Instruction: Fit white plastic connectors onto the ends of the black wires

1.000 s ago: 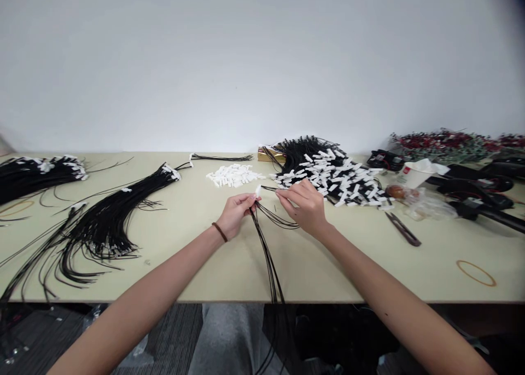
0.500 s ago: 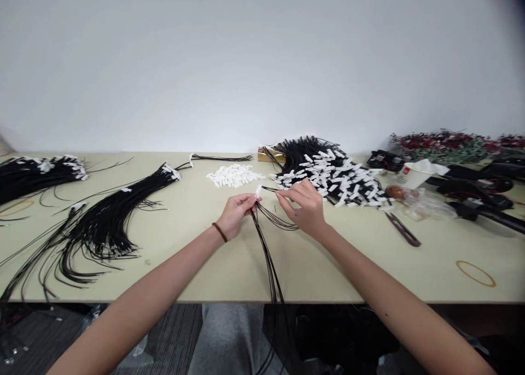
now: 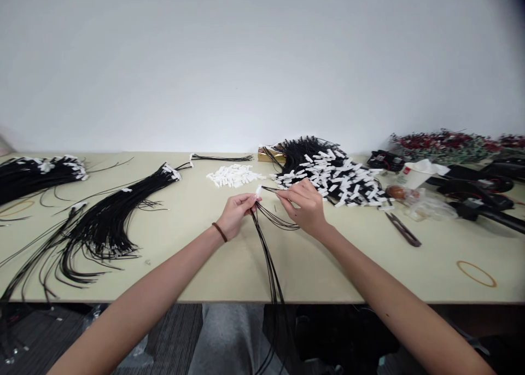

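My left hand (image 3: 237, 213) is closed around a small white plastic connector (image 3: 258, 190) and a bundle of thin black wires (image 3: 267, 255) that trails toward me over the table's front edge. My right hand (image 3: 305, 206) pinches the end of one black wire right beside the connector. Both hands hover just above the beige table (image 3: 246, 265), a few centimetres apart. A small heap of loose white connectors (image 3: 233, 175) lies just beyond my hands.
A large pile of black wires with white connectors (image 3: 328, 173) lies behind my right hand. More black wire bundles (image 3: 106, 222) spread across the left. At the right are black snips (image 3: 402, 229), a paper cup (image 3: 414, 174), a rubber band (image 3: 476, 273) and red-green cable heaps (image 3: 447, 144).
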{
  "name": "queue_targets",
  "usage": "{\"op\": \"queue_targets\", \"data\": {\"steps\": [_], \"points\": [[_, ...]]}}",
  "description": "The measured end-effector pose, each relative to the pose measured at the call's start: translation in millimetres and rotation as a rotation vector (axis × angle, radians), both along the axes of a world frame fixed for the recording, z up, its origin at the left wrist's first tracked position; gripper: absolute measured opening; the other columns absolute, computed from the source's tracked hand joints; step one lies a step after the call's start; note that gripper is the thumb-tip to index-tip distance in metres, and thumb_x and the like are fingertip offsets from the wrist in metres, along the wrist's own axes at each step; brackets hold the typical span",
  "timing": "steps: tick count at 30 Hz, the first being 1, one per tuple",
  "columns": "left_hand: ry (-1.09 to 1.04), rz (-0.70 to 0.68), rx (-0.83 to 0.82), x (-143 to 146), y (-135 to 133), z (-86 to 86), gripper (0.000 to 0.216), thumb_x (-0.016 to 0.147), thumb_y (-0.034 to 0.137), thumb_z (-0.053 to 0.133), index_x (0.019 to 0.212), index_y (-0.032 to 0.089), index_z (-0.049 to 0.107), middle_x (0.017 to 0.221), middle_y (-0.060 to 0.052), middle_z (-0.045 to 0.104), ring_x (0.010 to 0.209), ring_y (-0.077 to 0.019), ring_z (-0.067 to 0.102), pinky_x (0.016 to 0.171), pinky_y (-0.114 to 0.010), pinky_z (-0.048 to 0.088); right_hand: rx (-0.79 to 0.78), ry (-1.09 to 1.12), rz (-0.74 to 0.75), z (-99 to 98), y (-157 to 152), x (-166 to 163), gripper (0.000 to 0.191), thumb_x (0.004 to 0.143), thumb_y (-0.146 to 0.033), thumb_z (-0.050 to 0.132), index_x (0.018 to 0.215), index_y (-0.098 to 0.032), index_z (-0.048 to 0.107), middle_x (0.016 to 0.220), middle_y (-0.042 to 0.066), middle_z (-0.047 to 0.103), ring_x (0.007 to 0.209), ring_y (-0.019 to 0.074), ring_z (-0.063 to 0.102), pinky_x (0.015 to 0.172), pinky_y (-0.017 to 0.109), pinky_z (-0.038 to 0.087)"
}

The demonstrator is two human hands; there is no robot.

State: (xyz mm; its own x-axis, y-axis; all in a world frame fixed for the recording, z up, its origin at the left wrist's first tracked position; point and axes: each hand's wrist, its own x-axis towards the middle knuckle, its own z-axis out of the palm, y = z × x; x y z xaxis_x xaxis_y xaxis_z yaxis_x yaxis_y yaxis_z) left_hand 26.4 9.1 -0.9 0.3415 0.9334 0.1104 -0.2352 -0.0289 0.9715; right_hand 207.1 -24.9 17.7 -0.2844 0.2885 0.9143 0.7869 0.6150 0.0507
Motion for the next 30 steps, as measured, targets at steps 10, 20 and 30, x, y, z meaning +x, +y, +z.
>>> {"op": "queue_targets", "data": {"steps": [10,20,30], "points": [[0.037,-0.012,0.012,-1.3,-0.9,3.6,0.031,0.059,0.042,0.072,0.068,0.013,0.068,0.061,-0.001,0.054,0.056,-0.0086,0.04,0.056,-0.025,0.031,0.025,-0.061,-0.001,-3.6,2.4,3.5,0.018,0.083,-0.015,0.051,0.08,-0.025,0.065,0.061,0.0,0.059,0.061,0.0131,0.047,0.06,0.027,0.039],[0.019,-0.051,0.002,-1.5,-1.8,3.5,0.029,0.059,0.04,0.072,0.066,0.013,0.068,0.06,-0.001,0.054,0.056,-0.0085,0.04,0.056,-0.024,0.031,0.091,-0.104,0.049,-2.6,1.3,6.3,0.02,0.081,-0.01,0.051,0.086,-0.025,0.063,0.062,-0.001,0.061,0.061,0.0132,0.047,0.059,0.026,0.039],[0.036,-0.085,0.029,-0.4,-3.8,3.3,0.027,0.061,0.039,0.072,0.065,0.012,0.068,0.062,-0.002,0.055,0.058,-0.0093,0.041,0.058,-0.024,0.03,-0.014,-0.05,0.03,3.1,-4.5,-2.7,0.008,0.081,-0.016,0.054,0.074,-0.02,0.056,0.069,0.003,0.056,0.068,0.0154,0.047,0.062,0.028,0.04]]}}
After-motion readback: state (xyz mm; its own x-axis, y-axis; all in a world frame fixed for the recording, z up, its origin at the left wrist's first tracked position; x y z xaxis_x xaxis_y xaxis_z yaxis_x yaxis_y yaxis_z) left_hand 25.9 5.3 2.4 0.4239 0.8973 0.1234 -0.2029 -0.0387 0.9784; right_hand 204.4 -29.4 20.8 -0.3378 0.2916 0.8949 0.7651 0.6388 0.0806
